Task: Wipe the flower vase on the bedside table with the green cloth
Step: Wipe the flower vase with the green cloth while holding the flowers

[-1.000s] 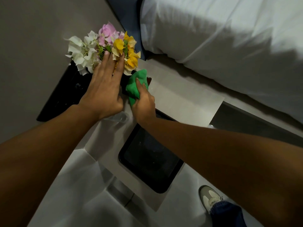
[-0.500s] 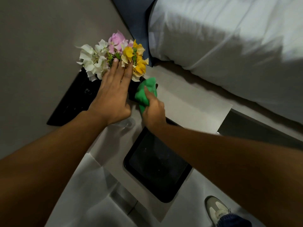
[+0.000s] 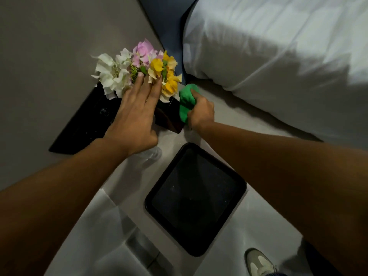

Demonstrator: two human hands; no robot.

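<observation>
A dark flower vase [image 3: 169, 118] stands at the back of the white bedside table [image 3: 229, 126], filled with white, pink and yellow flowers [image 3: 139, 70]. My left hand [image 3: 137, 114] lies flat over the vase's left side, its fingers spread and reaching into the blooms. My right hand [image 3: 201, 114] is closed around a bunched green cloth [image 3: 186, 102], which presses against the vase's right side. Most of the vase is hidden under my left hand and the flowers.
A black tray [image 3: 196, 198] lies on the table close to me. A clear glass [image 3: 152, 154] peeks out below my left wrist. A black panel [image 3: 85, 124] runs along the wall at left. White bedding [image 3: 278, 56] fills the right. My shoe [image 3: 258, 263] is at the bottom.
The view has shifted, so everything sits lower and further right in frame. More of the vase's dark side now shows between my hands; the cloth stays against it.
</observation>
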